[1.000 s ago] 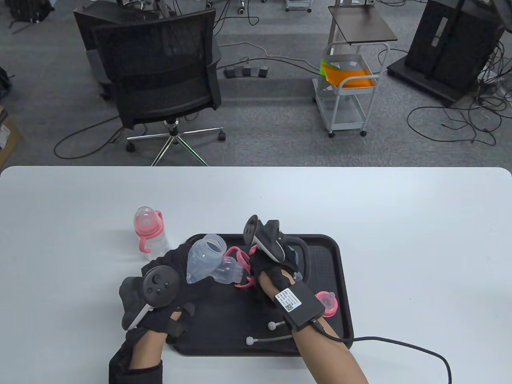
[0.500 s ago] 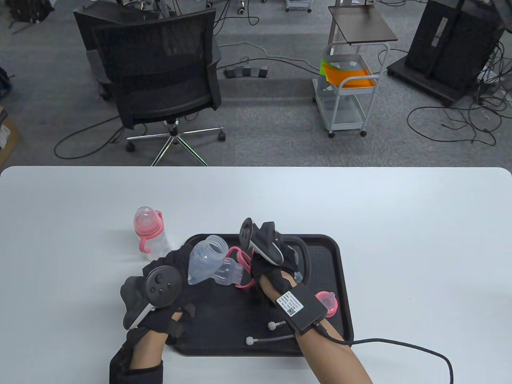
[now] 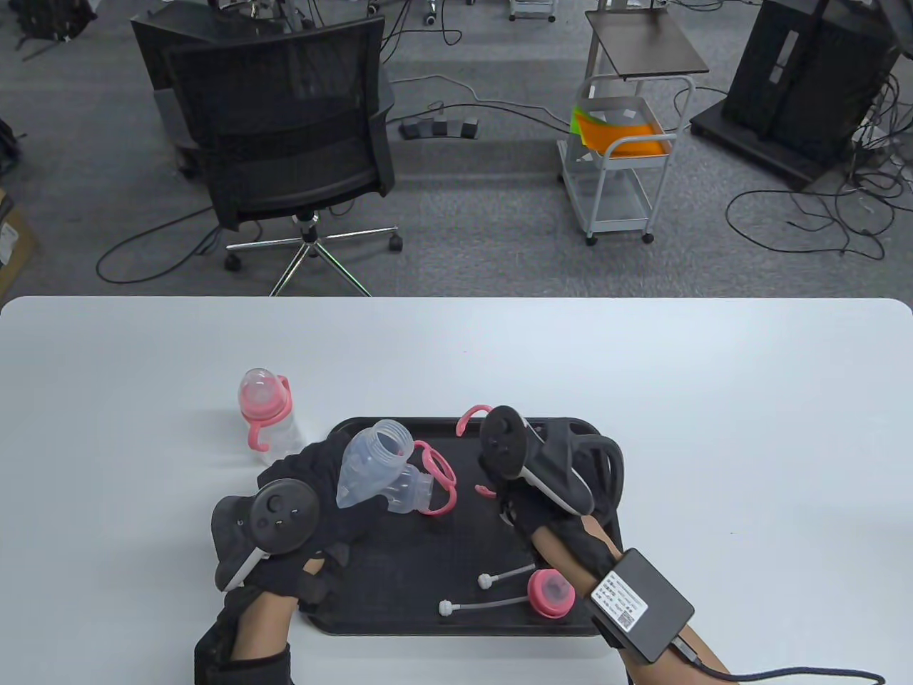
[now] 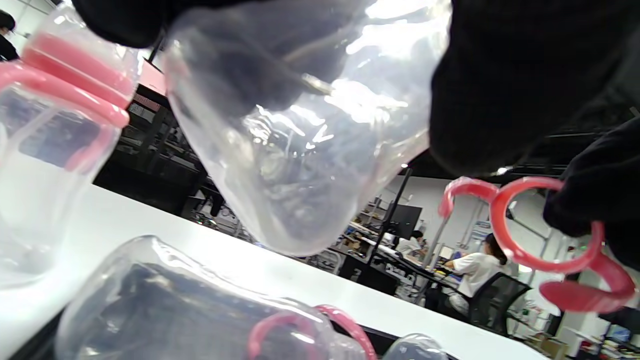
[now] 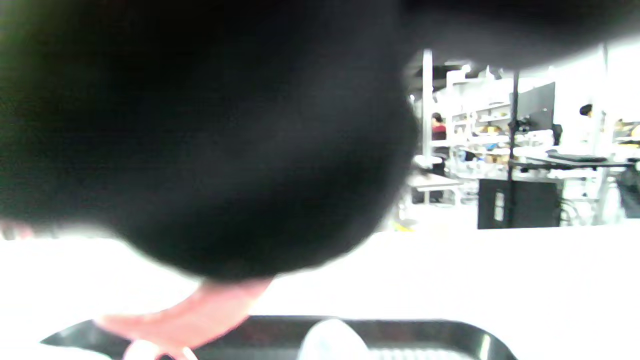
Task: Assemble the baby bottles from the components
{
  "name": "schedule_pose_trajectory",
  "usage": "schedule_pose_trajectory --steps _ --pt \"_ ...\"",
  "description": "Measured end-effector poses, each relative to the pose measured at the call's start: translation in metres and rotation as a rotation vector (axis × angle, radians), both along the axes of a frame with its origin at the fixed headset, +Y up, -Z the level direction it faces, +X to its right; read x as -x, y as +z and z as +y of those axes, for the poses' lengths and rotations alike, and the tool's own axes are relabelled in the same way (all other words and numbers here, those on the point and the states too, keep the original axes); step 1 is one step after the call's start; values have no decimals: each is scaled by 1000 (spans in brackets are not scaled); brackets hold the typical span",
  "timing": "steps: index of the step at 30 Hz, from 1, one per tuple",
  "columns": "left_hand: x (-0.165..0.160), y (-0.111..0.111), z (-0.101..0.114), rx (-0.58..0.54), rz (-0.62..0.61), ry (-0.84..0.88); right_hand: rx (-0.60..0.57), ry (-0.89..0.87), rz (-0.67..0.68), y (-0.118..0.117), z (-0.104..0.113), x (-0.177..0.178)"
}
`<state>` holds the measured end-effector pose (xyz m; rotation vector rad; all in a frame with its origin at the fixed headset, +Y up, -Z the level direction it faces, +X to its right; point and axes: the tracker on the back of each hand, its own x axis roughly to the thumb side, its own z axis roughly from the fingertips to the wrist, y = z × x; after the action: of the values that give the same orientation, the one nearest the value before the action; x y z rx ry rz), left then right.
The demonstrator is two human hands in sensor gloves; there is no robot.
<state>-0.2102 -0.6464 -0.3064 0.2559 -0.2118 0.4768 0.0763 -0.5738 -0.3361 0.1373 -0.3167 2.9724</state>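
My left hand grips a clear open-necked bottle body tilted above the black tray; it fills the left wrist view. A second clear bottle with a pink handle ring lies on the tray under it. My right hand holds a loose pink handle ring just right of the bottles; that ring shows in the left wrist view and, blurred, in the right wrist view. A pink nipple collar and two white straws lie near the tray's front.
An assembled bottle with pink collar and handles stands on the white table just left of the tray's back corner. My right wrist's sensor box and cable hang over the tray's front right corner.
My right hand has pulled back to the right, away from the bottles, taking a pink handle ring with it. The pink collar now lies nearer the tray's front. The left hand barely moved.
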Motion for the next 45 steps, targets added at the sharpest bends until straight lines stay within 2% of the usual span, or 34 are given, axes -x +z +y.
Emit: schedule_pose_trajectory --steps 3,5,11,14,17,21,30,36,45 --pt "-3 1 1 -6 -28 38 -31 -99 31 14 6 -13" --pt "-7 2 1 -14 -88 39 -46 -129 47 21 8 -18" --pt "-23 4 2 -2 -204 20 -197 -215 69 41 10 -30" --pt "-30 4 0 23 -255 24 -300 -219 113 50 10 -31" --pt "-34 4 -1 41 -296 40 -346 -175 128 58 13 -27" --pt "-36 4 -2 52 -326 71 -357 -217 176 64 15 -22" --pt "-36 1 -7 88 -358 181 -428 -182 249 82 16 -5" --pt "-33 0 -9 106 -381 266 -508 -126 262 93 16 4" --pt "-35 0 -9 114 -400 373 -536 -75 274 96 13 11"
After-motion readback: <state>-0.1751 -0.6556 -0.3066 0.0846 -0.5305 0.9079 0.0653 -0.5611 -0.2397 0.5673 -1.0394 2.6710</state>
